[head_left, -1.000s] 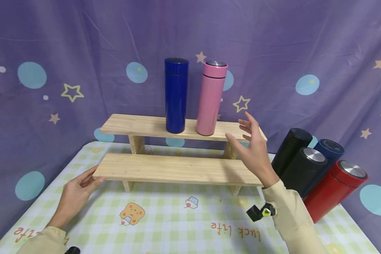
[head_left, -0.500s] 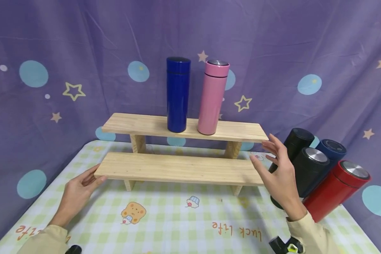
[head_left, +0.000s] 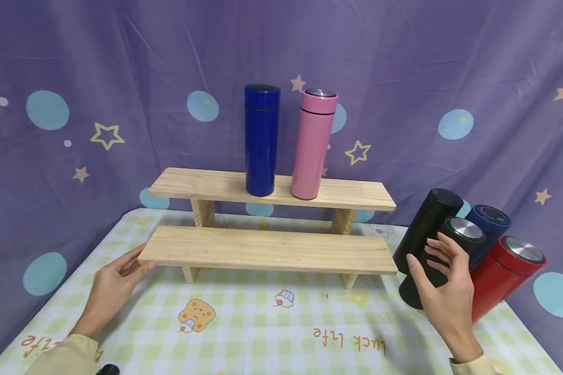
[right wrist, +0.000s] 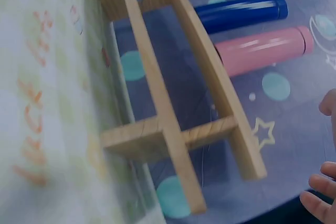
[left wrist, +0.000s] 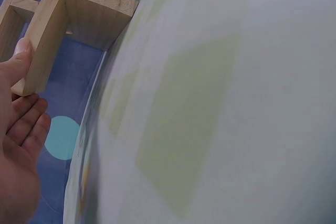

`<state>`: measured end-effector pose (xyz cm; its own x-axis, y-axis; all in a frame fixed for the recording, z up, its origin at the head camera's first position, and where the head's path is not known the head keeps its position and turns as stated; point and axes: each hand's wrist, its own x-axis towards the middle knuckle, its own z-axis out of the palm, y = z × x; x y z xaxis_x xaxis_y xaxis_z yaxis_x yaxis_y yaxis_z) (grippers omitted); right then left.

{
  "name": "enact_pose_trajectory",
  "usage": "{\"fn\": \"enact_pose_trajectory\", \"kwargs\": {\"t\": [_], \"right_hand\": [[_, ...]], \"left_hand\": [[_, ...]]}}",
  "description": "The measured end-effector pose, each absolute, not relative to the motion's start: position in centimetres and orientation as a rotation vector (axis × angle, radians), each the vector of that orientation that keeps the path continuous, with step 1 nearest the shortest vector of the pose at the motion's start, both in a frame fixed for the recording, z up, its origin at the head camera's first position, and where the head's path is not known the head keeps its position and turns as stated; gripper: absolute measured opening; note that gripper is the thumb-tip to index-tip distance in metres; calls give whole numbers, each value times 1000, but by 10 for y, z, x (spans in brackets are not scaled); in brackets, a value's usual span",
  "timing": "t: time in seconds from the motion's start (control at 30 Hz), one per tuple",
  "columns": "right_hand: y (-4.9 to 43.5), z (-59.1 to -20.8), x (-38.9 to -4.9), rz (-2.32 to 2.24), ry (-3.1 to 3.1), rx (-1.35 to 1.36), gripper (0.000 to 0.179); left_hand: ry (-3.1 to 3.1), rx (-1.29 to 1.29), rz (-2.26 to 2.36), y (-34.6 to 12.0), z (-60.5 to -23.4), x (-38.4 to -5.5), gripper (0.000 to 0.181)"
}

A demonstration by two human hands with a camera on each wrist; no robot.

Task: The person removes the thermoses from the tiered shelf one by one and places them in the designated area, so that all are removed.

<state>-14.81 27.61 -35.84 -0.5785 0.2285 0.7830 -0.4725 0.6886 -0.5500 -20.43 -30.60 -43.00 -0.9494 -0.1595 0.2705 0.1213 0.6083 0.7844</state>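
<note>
My left hand (head_left: 109,292) holds the left end of the lower board of a two-tier wooden shelf (head_left: 262,250). In the left wrist view its thumb lies on the board's edge, with the other fingers curled at the board's end. My right hand (head_left: 449,299), thumb and fingers spread, is in front of a black thermos with a silver lid (head_left: 464,229); contact cannot be made out. A blue thermos (head_left: 261,140) and a pink thermos (head_left: 313,146) stand on the upper board. The right wrist view catches only fingertips (right wrist: 317,203) at its edge.
Beside the silver-lidded thermos stand an all-black thermos (head_left: 429,224), a dark blue thermos (head_left: 490,219) and a red thermos (head_left: 506,276). A checked cloth (head_left: 253,323) covers the table. Behind hangs a purple curtain (head_left: 136,67).
My right hand has moved right and down, away from the pink thermos and shelf, to the group of thermoses. My left hand has stayed at the lower board's left end.
</note>
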Motion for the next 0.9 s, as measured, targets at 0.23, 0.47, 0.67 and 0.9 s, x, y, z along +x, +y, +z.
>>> {"fn": "enact_pose_trajectory", "kwargs": {"t": [0.23, 0.47, 0.67, 0.9], "right_hand": [[294, -375, -139, 922, -1941, 85, 71], [301, -384, -136, 902, -1904, 43, 68], [299, -389, -130, 937, -1920, -104, 68], [301, -401, -133, 960, -1947, -256, 75]], "left_hand": [[-2528, 29, -1250, -307, -430, -204, 74], [-2519, 29, -1257, -305, -430, -205, 72], [-2525, 40, -1254, -306, -430, -204, 72], [-2521, 48, -1254, -306, -430, -205, 72]]}}
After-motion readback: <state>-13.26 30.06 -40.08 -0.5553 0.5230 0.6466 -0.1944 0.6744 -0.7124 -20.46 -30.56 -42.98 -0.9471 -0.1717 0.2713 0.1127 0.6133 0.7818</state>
